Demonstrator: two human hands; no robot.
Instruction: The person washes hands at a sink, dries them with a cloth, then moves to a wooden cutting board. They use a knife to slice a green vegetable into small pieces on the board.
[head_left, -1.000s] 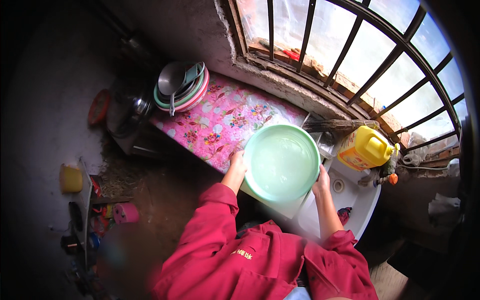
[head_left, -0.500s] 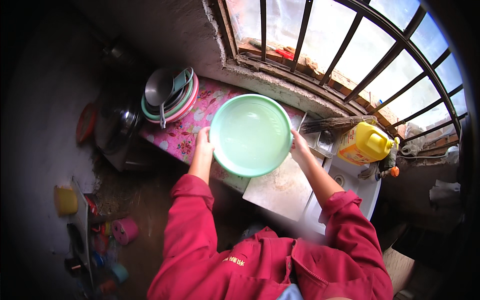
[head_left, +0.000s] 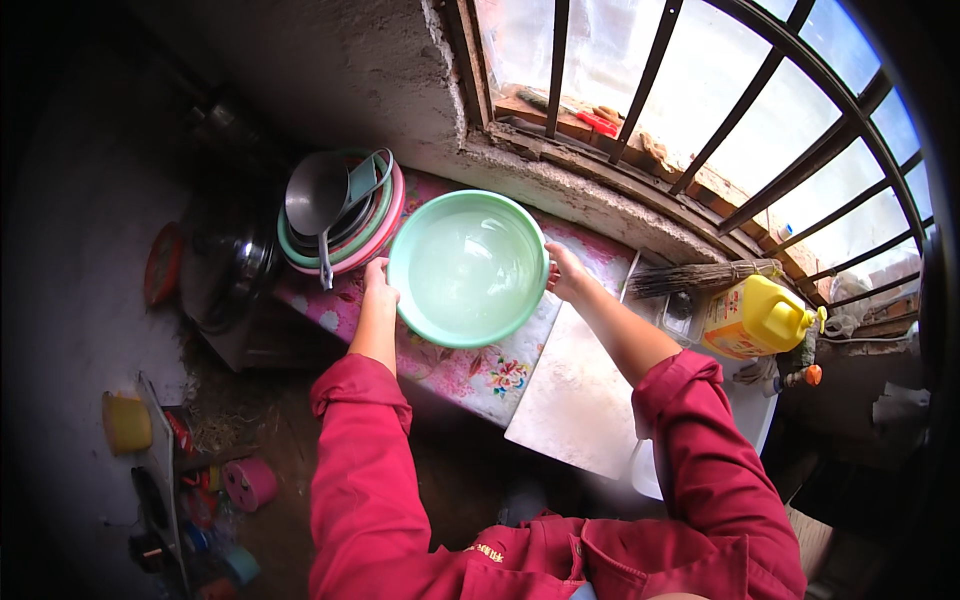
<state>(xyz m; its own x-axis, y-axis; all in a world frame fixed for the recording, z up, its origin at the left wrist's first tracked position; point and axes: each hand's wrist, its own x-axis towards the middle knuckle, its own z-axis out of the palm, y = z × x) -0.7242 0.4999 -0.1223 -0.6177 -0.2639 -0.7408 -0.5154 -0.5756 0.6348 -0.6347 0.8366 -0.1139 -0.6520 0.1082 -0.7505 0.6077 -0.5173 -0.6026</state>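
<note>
A round mint-green basin (head_left: 468,270) is held level over a table with a pink floral cloth (head_left: 430,365). Bright reflections inside it look like water, though I cannot be sure. My left hand (head_left: 378,284) grips its left rim, and my right hand (head_left: 566,272) has hold of the right rim, fingers partly hidden behind it. Left of the basin stands a stack of basins (head_left: 350,258) in pink, green and dark colours. A metal pan (head_left: 316,194) and a light-green handled scoop (head_left: 366,182) lie on top of that stack.
To the right are a pale board (head_left: 575,400), a white sink (head_left: 755,410), a yellow jug (head_left: 750,315) and a straw whisk brush (head_left: 690,275). A barred window (head_left: 660,100) fills the back right. At far left sits a lidded metal pot (head_left: 230,260); several containers, one a pink tub (head_left: 249,484), stand low down.
Both my hands have carried the mint-green basin leftward, off the pale board's edge and over the floral cloth, nearer the stack. My view has shifted slightly.
</note>
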